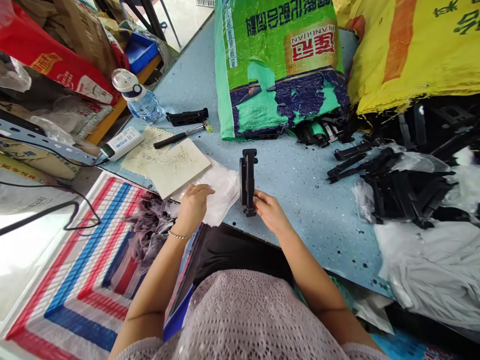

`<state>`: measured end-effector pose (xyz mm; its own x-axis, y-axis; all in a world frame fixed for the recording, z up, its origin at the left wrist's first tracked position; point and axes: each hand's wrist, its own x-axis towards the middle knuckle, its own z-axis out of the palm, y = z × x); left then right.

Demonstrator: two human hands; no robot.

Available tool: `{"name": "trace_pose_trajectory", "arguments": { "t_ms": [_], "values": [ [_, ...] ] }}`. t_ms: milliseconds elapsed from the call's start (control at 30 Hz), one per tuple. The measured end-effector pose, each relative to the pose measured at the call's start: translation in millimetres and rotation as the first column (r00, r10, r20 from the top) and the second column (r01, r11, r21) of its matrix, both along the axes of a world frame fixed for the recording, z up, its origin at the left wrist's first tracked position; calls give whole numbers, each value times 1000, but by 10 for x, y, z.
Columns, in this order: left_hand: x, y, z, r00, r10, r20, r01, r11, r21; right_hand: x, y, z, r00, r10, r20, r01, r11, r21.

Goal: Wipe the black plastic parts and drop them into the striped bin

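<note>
My right hand (273, 212) is closed on the lower right side of a long black plastic part (247, 180), standing on end over the front of the table. To the left, my left hand (195, 204) rests at the edge of a stack of thin clear plastic bags (222, 197), its fingers loosely bent and pointing right, with nothing visible in them. Just beyond that hand lies a pale block (182, 165) with dark specks on top. A black-handled tool (176, 138) crosses the paper behind the block. The undersides of both hands are hidden.
Black parts spill from a green sack (279, 107) and a yellow sack (423, 55); more lie in a pile (408, 192) at right. A water bottle (138, 97), a white device (122, 144) and another black part (186, 117) stand left. Below is a striped bag (82, 300) holding bagged pieces.
</note>
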<state>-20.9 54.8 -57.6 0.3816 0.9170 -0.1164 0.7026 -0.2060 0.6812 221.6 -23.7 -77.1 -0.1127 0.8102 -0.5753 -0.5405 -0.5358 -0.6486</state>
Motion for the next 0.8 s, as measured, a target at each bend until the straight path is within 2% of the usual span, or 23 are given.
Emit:
{"name": "trace_pose_trajectory", "arguments": {
  "t_ms": [67, 133, 200, 233, 300, 367, 433, 500, 567, 633, 667, 733, 800],
  "values": [
    [18, 6, -55, 998, -34, -46, 34, 999, -7, 14, -101, 85, 977, 130, -170, -134, 991, -12],
    [21, 21, -101, 999, 1, -44, -1, 1000, -13, -60, -170, 91, 889, 268, -371, -306, 951, -48],
    [-4, 19, -96, 999, 28, -28, -27, 1000, 6, -186, -199, 24, 816, 319, -483, -410, 907, -93],
    [-20, -1, -68, 999, 25, -20, -24, 999, 27, -252, -198, -25, 803, 321, -502, -430, 896, -115],
    [-38, -99, 30, 999, -47, 3, 47, 996, 74, -366, -167, -121, 824, 301, -481, -415, 898, -148],
    [-18, -263, 151, 974, -221, 51, 216, 973, 85, -440, -116, -183, 882, 241, -405, -333, 927, -173],
    [39, -440, 243, 914, -384, 130, 379, 923, 65, -475, -75, -196, 937, 164, -308, -229, 955, -187],
    [113, -570, 285, 878, -441, 187, 442, 896, 41, -485, -67, -160, 977, 109, -186, -140, 976, -165],
    [178, -627, 321, 873, -457, 172, 458, 888, 34, -483, -100, -75, 994, 111, -22, -113, 989, -97],
    [192, -638, 435, 869, -484, 107, 479, 875, 70, -470, -157, 50, 979, 149, 137, -151, 989, 6],
    [160, -639, 539, 868, -491, 72, 484, 870, 92, -459, -186, 120, 970, 183, 162, -195, 979, 59],
    [-24, -648, 813, 882, -471, 19, 467, 879, 99, -426, -228, 253, 947, 315, 61, -320, 934, 156],
    [-383, -654, 1037, 905, -425, -35, 425, 905, 4, -381, -245, 330, 882, 458, -109, -426, 875, 230]
  ]
}}
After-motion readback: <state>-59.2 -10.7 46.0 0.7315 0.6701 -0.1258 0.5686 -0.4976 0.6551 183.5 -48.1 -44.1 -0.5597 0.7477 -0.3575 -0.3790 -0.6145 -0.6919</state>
